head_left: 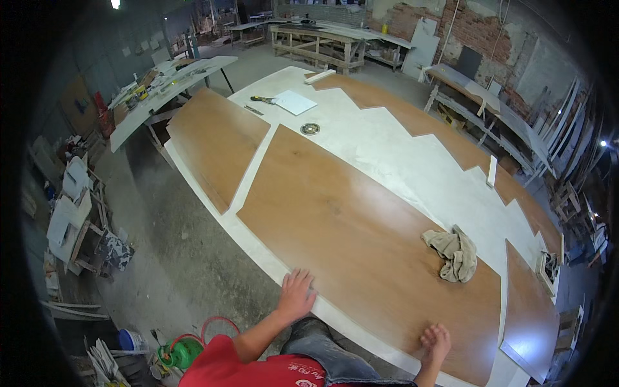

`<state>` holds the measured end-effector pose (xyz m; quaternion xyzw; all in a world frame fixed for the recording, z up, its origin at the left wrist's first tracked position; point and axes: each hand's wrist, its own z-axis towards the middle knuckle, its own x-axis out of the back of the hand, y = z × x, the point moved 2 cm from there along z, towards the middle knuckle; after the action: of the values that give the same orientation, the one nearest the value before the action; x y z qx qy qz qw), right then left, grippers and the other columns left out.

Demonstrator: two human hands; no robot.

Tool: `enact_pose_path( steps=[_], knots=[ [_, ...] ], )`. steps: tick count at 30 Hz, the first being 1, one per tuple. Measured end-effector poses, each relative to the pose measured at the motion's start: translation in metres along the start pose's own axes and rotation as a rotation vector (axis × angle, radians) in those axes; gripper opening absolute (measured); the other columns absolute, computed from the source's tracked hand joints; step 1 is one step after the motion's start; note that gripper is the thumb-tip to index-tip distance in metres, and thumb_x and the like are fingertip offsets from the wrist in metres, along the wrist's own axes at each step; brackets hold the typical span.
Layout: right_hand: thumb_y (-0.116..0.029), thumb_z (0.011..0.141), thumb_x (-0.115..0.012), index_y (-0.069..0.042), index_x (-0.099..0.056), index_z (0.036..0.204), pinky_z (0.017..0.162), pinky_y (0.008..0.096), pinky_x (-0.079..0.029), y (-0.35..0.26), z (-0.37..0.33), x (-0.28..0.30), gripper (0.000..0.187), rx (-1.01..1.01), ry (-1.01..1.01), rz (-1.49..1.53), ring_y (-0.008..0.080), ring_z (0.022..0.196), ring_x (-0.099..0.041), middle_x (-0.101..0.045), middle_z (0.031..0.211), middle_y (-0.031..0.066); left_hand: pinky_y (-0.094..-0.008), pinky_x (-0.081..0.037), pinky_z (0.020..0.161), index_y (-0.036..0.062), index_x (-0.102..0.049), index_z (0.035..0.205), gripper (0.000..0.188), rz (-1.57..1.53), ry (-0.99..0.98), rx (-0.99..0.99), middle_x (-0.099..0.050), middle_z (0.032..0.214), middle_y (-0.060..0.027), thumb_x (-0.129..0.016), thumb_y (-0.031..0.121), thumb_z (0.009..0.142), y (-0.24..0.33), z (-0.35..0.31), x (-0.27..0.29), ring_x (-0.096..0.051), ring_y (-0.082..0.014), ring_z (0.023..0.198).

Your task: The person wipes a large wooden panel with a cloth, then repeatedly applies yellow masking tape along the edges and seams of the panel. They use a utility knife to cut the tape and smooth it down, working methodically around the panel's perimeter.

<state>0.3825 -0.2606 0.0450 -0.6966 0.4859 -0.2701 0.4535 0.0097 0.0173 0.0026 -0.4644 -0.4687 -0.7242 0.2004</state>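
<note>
A large brown wood-grain panel [348, 238] lies flat on a wide white worktop [412, 174] in front of me. My left hand [297, 293] rests at the panel's near edge, fingers stretched out and holding nothing. Further right, my right hand [436, 342] is over the same panel with its fingers loosely bent; nothing shows in it. A crumpled beige cloth [453, 253] lies on the panel, beyond my right hand. Smaller brown panels sit to the left [222, 145] and right [529, 316].
On the white top lie a scraper [263, 99], a white sheet [295, 102] and a round metal disc [310, 129]. Zigzag-edged brown panel [400, 109] runs along the far side. A green tank [184, 352] with a red hose stands on the floor, lower left. Workbenches [316, 45] stand behind.
</note>
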Motion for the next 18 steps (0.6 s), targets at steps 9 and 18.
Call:
enact_pose_path(
  steps=[9, 18],
  knots=[
    [-0.016, 0.097, -0.067, 0.001, -0.071, 0.112, 0.077, 0.0340, -0.058, 0.052, -0.102, 0.076, 0.023, -0.066, -0.212, -0.070, 0.0212, 0.092, -0.072, -0.075, 0.102, 0.0108, -0.0585, -0.031, 0.115, 0.0043, -0.059, 0.129, 0.048, -0.050, 0.119, -0.298, -0.056, 0.140, -0.0202, -0.072, 0.018, 0.084, 0.103, -0.020, -0.012, -0.045, -0.0426, 0.135],
    [-0.022, 0.100, -0.069, -0.001, -0.070, 0.125, 0.092, 0.0287, -0.051, 0.136, -0.208, 0.157, 0.033, -0.196, -0.683, -0.238, 0.0146, 0.105, -0.065, -0.072, 0.114, 0.0050, -0.0502, -0.052, 0.098, 0.0050, -0.065, 0.124, 0.041, -0.010, -0.721, -0.290, -0.066, 0.122, -0.0245, -0.062, 0.031, 0.093, 0.159, -0.191, -0.039, -0.063, -0.0420, 0.116]
  ],
)
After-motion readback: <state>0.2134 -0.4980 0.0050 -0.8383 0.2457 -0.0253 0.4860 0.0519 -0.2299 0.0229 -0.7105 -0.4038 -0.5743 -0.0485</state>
